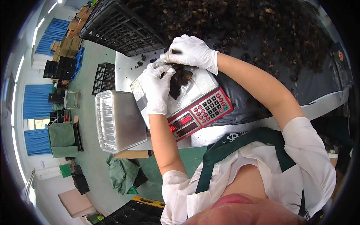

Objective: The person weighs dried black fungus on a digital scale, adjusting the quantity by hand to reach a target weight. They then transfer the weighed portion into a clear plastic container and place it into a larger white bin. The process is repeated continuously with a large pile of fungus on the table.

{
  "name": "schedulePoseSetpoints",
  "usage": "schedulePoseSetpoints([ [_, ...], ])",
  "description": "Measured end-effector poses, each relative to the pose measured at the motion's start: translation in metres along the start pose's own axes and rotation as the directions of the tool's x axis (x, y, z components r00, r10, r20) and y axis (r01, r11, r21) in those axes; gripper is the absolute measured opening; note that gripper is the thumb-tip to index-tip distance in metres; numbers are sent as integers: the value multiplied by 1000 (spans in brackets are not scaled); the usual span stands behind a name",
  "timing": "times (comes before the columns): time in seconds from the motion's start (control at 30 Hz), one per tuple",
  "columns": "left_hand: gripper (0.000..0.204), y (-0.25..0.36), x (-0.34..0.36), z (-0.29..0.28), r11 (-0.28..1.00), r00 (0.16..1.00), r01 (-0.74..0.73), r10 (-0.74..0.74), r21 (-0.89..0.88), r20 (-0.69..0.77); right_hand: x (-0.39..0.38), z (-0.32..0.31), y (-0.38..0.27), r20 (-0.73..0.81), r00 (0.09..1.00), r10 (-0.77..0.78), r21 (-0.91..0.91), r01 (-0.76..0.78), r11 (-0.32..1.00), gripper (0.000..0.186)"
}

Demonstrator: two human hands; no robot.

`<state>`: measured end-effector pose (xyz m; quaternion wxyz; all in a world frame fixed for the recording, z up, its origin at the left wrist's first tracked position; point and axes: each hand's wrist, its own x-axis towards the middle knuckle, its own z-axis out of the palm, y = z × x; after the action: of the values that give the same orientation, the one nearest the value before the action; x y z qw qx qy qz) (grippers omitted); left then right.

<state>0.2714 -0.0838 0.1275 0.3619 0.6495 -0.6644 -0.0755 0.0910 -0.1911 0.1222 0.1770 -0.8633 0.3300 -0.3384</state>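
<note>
My left hand [156, 84] and my right hand [191, 52], both in white gloves, meet at the top of a clear plastic bag [181, 81]. Their fingers are pinched together on its upper edge. Dark, curled pieces that look like dried wood ear fungus show through the film. Beneath the bag is the pale plate of a red and grey electronic scale [202, 110], its keypad and lit red display facing me. Where exactly the fingertips grip is partly hidden by the gloves.
A large heap of dark brown dried fungus [258, 33] spreads over black sheeting beyond the scale. A black slatted crate [123, 28] stands at the far left. Stacked clear plastic trays [122, 122] sit left of the scale. Loose pieces [140, 62] lie near the crate.
</note>
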Motion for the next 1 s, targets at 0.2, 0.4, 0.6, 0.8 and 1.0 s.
schedulePoseSetpoints([
  [0.2,21,-8,-12,-9,883,985,141,-170,-447,-24,13,-11,-1,-207,974,-90,284,147,947,56],
  [0.4,7,14,-17,-28,854,990,7,-80,-520,-119,-24,-44,-26,-220,957,-188,290,249,924,18],
  [0.6,10,65,-40,-22,645,994,86,-102,-759,26,-56,-60,-46,-240,903,-355,232,409,883,24],
  [0.8,10,100,-45,-3,518,938,314,-299,-796,176,-77,-75,-40,-271,852,-448,-80,444,892,20],
  [1.0,11,111,-61,46,614,948,316,-186,-723,257,-134,-90,-17,-214,912,-349,-196,310,930,12],
])
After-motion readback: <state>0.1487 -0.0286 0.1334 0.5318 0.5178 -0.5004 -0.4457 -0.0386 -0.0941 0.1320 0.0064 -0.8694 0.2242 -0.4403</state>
